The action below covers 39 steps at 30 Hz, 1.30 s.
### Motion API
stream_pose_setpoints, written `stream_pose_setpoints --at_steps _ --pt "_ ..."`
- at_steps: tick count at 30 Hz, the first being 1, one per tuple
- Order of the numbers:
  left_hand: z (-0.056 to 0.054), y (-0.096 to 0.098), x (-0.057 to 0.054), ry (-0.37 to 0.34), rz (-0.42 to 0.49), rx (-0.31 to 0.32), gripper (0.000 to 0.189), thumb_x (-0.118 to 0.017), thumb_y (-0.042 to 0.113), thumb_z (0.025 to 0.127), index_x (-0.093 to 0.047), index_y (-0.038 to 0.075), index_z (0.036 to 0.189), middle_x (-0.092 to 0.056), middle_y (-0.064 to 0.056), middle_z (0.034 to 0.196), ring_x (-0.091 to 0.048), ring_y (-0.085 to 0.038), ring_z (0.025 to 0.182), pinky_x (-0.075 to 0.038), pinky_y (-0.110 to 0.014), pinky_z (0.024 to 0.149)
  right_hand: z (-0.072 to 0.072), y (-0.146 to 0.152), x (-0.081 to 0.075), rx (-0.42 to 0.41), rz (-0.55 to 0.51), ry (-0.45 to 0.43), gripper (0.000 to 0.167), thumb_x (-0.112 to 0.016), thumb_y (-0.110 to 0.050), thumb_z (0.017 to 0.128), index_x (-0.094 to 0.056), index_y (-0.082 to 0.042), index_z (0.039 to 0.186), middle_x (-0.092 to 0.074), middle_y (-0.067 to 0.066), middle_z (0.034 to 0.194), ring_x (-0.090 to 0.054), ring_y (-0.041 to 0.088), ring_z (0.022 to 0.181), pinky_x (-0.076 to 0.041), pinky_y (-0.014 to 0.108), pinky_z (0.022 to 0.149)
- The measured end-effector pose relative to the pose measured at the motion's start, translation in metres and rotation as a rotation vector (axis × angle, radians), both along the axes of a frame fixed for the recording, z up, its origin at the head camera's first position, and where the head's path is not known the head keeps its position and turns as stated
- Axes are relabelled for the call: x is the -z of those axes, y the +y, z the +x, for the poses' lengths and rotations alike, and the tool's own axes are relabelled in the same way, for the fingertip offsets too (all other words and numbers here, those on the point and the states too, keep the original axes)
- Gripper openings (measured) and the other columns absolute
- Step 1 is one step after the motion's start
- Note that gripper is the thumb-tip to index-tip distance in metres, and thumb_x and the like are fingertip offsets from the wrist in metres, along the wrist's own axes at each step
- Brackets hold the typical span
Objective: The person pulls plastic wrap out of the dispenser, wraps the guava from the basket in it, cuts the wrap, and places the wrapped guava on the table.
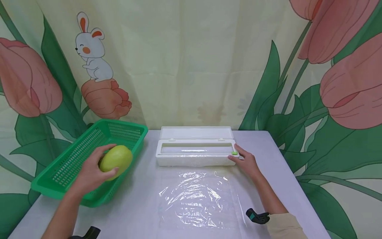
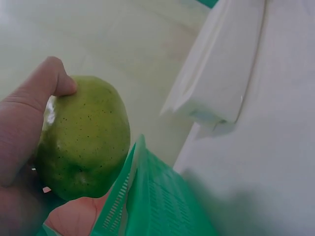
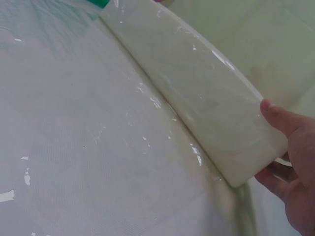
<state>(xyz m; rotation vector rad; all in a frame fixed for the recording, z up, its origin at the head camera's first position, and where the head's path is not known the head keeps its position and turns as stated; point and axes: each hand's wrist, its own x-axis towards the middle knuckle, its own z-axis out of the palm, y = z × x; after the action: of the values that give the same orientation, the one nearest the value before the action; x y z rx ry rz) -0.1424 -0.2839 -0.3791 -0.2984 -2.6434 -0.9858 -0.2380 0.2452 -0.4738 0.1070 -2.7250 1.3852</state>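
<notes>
A passable gap separates the green basket (image 1: 67, 172) from white box (image 1: 188, 161) and film (image 1: 194, 199) (edge hard to tell).

Left forearm (image 1: 63, 210), bare, angles up from lower left in head view; left hand (image 1: 89, 173) curved in a grip, thumb opposite fingers. Right forearm (image 1: 270, 192) slants in from lower right, beige sleeve (image 1: 285, 226) below; right hand (image 1: 247, 164) gripping, thumb nearer. Hands well apart.

We see a speckled yellow-green fruit (image 1: 118, 161) held toward the left edge of the surface (image 1: 137, 205); a white dispenser (image 1: 194, 160), lid (image 1: 196, 132) raised, sits by the far edge, clear film (image 1: 194, 199) spread from its front toward the near edge.
</notes>
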Motion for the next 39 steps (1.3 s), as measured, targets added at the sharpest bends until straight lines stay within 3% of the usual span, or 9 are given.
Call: stream_pose_setpoints --at_steps 7,17,26,39 --pt "-0.002 0.011 0.003 0.028 0.012 0.036 0.074 -0.079 0.008 0.073 -0.047 0.018 0.139 -0.052 -0.006 0.122 -0.045 -0.003 0.089 -0.044 -0.026 0.060 0.001 0.000 -0.001 0.000 -0.009 0.003 0.075 -0.073 -0.027 0.086 -0.037 -0.005 0.147 -0.034 0.014 0.153 -0.038 0.036 0.140 -0.043 0.048 0.107" --pt "-0.006 0.023 0.004 0.011 0.022 0.065 0.075 -0.080 0.010 0.074 -0.046 0.019 0.140 -0.051 -0.005 0.126 -0.045 -0.008 0.093 -0.045 -0.028 0.063 0.001 -0.002 0.000 0.003 -0.009 0.009 0.073 -0.074 -0.024 0.086 -0.038 -0.004 0.146 -0.035 0.015 0.152 -0.039 0.035 0.139 -0.044 0.048 0.105" --pt "-0.013 0.033 0.012 0.033 0.029 0.106 0.075 -0.081 0.008 0.071 -0.049 0.018 0.138 -0.052 -0.003 0.127 -0.047 -0.008 0.094 -0.047 -0.028 0.065 0.001 -0.001 0.000 0.007 -0.003 0.002 0.074 -0.073 -0.026 0.086 -0.037 -0.006 0.147 -0.034 0.013 0.153 -0.036 0.034 0.141 -0.046 0.047 0.103" --pt "-0.022 0.053 0.015 0.012 0.055 0.151 0.074 -0.080 0.007 0.069 -0.049 0.014 0.136 -0.052 -0.007 0.129 -0.052 -0.021 0.100 -0.049 -0.035 0.070 0.001 -0.002 0.003 0.013 0.004 0.031 0.072 -0.072 -0.026 0.087 -0.037 -0.005 0.147 -0.036 0.014 0.152 -0.037 0.034 0.140 -0.047 0.047 0.102"
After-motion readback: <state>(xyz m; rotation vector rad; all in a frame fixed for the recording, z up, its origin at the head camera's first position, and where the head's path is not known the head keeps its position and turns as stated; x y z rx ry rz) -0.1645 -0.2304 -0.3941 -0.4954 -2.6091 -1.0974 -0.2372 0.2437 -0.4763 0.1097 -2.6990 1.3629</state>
